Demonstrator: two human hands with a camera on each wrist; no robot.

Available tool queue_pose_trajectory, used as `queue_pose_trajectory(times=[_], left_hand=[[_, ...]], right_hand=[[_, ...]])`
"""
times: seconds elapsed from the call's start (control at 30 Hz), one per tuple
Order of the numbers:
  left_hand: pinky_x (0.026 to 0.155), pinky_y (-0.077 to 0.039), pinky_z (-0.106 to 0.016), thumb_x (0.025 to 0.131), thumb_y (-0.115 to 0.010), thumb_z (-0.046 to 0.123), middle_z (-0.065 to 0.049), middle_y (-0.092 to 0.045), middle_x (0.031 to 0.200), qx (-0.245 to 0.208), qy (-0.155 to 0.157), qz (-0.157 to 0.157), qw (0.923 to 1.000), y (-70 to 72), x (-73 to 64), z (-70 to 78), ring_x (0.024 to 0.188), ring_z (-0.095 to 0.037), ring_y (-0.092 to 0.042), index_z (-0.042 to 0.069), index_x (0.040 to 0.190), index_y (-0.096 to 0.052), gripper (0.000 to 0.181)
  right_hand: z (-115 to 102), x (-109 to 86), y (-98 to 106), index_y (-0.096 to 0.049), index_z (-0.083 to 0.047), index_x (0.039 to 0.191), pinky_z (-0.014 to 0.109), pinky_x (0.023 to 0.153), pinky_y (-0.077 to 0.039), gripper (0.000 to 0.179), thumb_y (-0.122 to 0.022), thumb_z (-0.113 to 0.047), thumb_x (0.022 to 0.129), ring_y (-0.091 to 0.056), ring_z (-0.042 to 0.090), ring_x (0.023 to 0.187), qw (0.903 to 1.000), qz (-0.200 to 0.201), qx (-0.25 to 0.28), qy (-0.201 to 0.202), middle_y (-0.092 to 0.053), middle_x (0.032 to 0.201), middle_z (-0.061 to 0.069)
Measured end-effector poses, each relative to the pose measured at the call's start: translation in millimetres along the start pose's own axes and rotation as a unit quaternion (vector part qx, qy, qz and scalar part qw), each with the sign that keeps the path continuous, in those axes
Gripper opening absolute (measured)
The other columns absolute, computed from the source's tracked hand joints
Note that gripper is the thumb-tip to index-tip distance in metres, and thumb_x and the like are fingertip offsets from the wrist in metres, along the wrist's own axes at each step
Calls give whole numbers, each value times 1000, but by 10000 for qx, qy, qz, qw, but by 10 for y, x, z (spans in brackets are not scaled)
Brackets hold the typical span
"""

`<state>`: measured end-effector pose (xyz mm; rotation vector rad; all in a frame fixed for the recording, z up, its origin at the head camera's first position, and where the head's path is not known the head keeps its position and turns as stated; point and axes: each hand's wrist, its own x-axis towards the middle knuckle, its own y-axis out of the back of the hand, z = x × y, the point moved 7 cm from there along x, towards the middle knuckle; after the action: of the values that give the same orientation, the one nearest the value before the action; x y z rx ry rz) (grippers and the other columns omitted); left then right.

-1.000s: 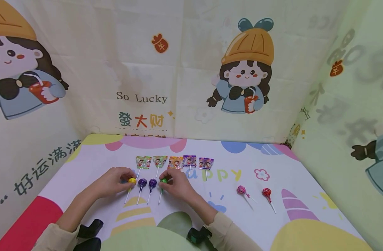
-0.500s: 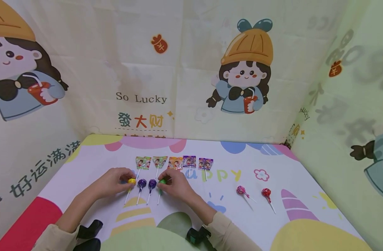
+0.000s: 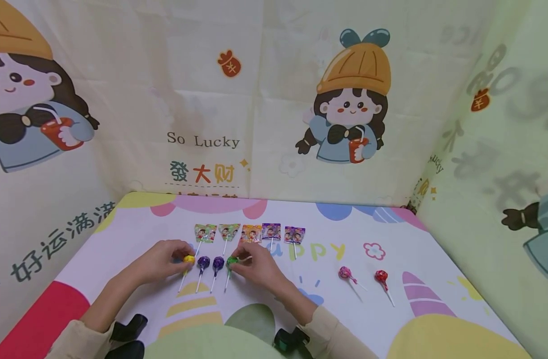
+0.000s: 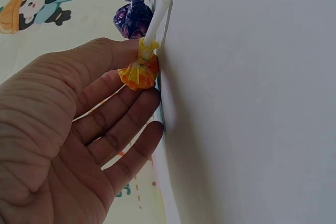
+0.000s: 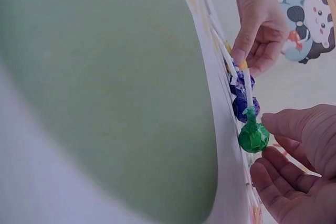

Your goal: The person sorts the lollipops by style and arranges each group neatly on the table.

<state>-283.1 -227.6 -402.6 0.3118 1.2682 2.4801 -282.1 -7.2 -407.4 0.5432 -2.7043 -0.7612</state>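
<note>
At the left end of a short row, a yellow lollipop [image 3: 189,260] is pinched between the thumb and forefinger of my left hand [image 3: 166,259]; its other fingers spread loosely in the left wrist view. Two purple lollipops [image 3: 203,262] lie side by side in the row's middle, untouched. A green lollipop [image 5: 254,137] forms the right end, its head between the thumb and fingertips of my right hand [image 3: 256,264]. All these sticks point toward me.
Behind the row lie several lollipops in flat printed wrappers, green [image 3: 205,233], orange [image 3: 251,233] and purple [image 3: 294,234]. Off to the right, a pink lollipop [image 3: 345,272] and a red lollipop [image 3: 381,276] lie apart on the patterned table [image 3: 318,324]. Printed cloth [image 3: 274,99] hangs behind.
The green lollipop has shifted slightly left toward the purple ones, and more of its head shows as my right fingers have moved a little. My left hand stays put.
</note>
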Motion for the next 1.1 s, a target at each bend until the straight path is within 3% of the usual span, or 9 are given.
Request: queue_pose_trajectory(times=[0.33, 0.57, 1.1], left_hand=[[87, -59, -41, 86, -82, 17, 6, -69, 95, 16, 70, 2, 10000, -29, 2, -21, 87, -14, -62, 11, 103, -73, 21], [87, -59, -41, 86, -82, 18, 6, -69, 94, 17, 58, 4, 10000, -25, 1, -14, 87, -14, -62, 11, 103, -73, 20], [87, -58, -41, 86, -82, 17, 5, -69, 94, -26, 98, -3, 9999, -28, -15, -13, 87, -14, -62, 11, 102, -73, 19]], right_hand=[[14, -131, 120, -69, -4, 109, 34, 92, -58, 22, -77, -12, 91, -65, 27, 107, 9999, -31, -78, -66, -70, 112, 10], [11, -229, 223, -69, -4, 107, 38, 92, -58, 20, -77, -13, 92, -65, 25, 106, 10000, -7, -20, 20, -70, 110, 9], [45, -392, 344, -69, -4, 108, 34, 91, -58, 20, -76, -15, 92, -67, 27, 104, 9999, -61, 70, 86, -71, 109, 10]])
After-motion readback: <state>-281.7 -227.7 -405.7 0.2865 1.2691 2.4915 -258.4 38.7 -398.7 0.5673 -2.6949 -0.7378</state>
